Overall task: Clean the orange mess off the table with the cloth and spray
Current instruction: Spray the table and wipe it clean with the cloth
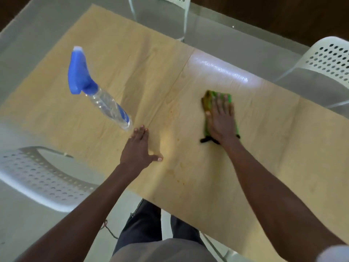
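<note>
My right hand (221,118) presses flat on a green cloth (209,100) whose far left corner is stained orange-brown. The cloth lies on the light wooden table (132,63), right of centre. My left hand (139,148) rests flat on the table with fingers spread and nothing in it. Faint orange smears and specks (177,167) mark the wood between my two hands and toward the near edge. A clear spray bottle (105,104) with a blue trigger head stands on the table just beyond my left hand, not touched.
White perforated chairs stand at the near left (43,176), the far right (328,59) and the far side (170,8). A bright glare patch (222,70) lies on the wood beyond the cloth. My dark trousers (143,224) show below the near edge.
</note>
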